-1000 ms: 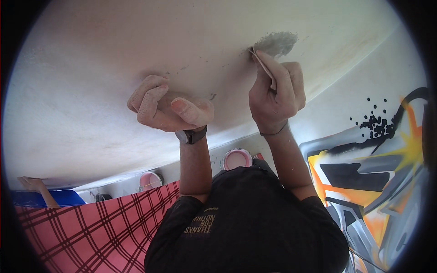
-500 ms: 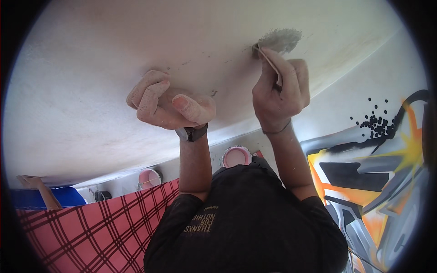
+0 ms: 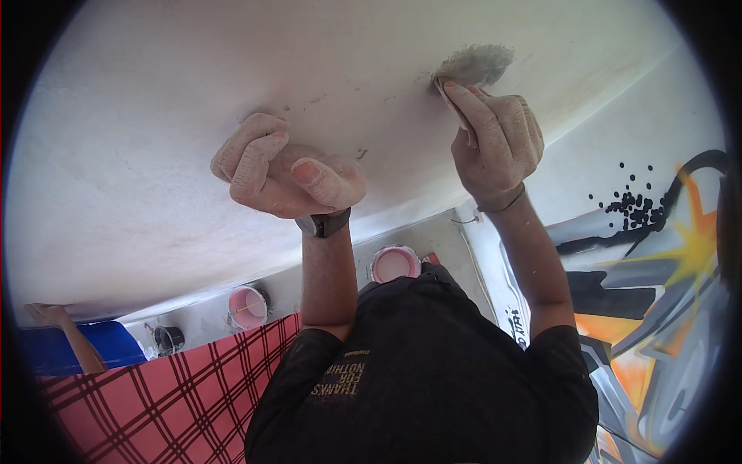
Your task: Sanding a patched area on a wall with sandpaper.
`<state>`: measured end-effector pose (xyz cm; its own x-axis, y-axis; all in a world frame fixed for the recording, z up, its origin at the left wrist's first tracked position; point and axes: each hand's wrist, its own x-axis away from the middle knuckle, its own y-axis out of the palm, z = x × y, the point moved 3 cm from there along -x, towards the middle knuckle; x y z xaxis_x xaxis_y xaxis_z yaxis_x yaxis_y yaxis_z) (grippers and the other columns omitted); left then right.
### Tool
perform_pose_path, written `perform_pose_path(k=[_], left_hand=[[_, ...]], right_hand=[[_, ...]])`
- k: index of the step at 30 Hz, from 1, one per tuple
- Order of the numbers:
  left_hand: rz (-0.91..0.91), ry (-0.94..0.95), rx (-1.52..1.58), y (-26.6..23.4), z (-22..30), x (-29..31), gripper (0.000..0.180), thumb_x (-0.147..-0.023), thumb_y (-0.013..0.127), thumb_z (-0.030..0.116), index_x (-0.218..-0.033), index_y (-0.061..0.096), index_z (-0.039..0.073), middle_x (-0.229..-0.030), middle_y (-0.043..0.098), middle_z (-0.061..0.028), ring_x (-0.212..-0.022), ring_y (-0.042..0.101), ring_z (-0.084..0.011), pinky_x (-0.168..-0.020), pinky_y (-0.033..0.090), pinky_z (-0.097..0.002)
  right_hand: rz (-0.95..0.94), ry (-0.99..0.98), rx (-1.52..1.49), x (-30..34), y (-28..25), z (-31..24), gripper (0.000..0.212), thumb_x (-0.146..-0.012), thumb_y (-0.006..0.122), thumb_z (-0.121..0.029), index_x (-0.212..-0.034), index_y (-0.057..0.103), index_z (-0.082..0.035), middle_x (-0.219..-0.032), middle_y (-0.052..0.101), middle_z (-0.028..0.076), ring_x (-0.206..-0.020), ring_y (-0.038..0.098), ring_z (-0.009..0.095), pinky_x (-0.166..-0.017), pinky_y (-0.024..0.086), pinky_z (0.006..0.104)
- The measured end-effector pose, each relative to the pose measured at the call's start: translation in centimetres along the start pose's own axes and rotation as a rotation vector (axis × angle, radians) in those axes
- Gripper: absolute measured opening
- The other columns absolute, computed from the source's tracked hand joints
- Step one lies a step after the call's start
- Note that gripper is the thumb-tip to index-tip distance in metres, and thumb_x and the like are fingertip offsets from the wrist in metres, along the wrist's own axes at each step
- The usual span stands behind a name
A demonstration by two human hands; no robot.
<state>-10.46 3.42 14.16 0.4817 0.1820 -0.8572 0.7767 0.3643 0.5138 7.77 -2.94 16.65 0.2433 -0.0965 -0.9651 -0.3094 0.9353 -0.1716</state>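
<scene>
In front of me is a pale wall with a rough grey patch at the upper right. My right hand pinches a thin folded piece of sandpaper, its tip against the wall at the patch's lower left edge. White dust coats the fingers of both hands. My left hand, with a dark-strapped watch on its wrist, is close to the wall. Its fingers curl loosely and the thumb stands apart; I see nothing held in it.
Pink-lined buckets stand below, one near me and another to the left, beside a black container. A person in red plaid is at my left; another's arm reaches the wall. A colourful mural covers the right wall.
My right hand has turned and shifted right, its elbow swinging outward, while the sandpaper tip stays by the grey patch. My left hand has hardly moved.
</scene>
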Motion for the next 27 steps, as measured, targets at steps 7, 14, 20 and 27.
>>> perform_pose_path(k=[7, 14, 20, 27], left_hand=[[-0.022, -0.022, -0.026, 0.2, -0.2, 0.4, 0.027, -0.092, 0.044, 0.03, -0.093, 0.046, 0.003, -0.089, 0.048, -0.0102, -0.078, 0.051, -0.0181, -0.064, 0.045, -0.0295], [-0.056, -0.046, -0.073, 0.6, 0.6, 0.6, 0.03, -0.092, 0.047, 0.032, -0.09, 0.046, 0.003, -0.088, 0.047, -0.0095, -0.078, 0.05, -0.018, -0.064, 0.044, -0.0297], [-0.114, 0.01, -0.104, 1.0, 1.2, 0.9, 0.03, -0.092, 0.049, 0.032, -0.089, 0.046, 0.003, -0.086, 0.046, -0.0084, -0.079, 0.05, -0.019, -0.065, 0.044, -0.0317], [-0.126, 0.024, -0.122, 1.4, 1.7, 1.4, 0.028, -0.092, 0.049, 0.03, -0.087, 0.047, 0.003, -0.085, 0.045, -0.0081, -0.078, 0.05, -0.0202, -0.065, 0.044, -0.0323]], right_hand=[[-0.076, -0.221, 0.003, 0.0, 0.3, 1.0, 0.032, -0.063, 0.074, -0.009, -0.094, 0.071, -0.005, -0.076, 0.058, 0.003, -0.065, 0.06, 0.015, -0.054, 0.047, 0.0276], [-0.01, -0.297, 0.015, -0.2, -0.1, 1.8, 0.033, -0.061, 0.074, -0.011, -0.093, 0.07, -0.005, -0.076, 0.059, 0.003, -0.064, 0.06, 0.015, -0.055, 0.048, 0.0274], [-0.041, -0.284, 0.021, -0.3, -0.8, 2.2, 0.027, -0.064, 0.074, -0.008, -0.091, 0.069, -0.005, -0.075, 0.058, 0.002, -0.064, 0.059, 0.014, -0.054, 0.048, 0.0263], [-0.051, -0.297, 0.023, -0.4, -1.4, 3.0, 0.028, -0.063, 0.074, -0.008, -0.09, 0.068, -0.004, -0.074, 0.057, 0.002, -0.064, 0.059, 0.013, -0.054, 0.047, 0.026]])
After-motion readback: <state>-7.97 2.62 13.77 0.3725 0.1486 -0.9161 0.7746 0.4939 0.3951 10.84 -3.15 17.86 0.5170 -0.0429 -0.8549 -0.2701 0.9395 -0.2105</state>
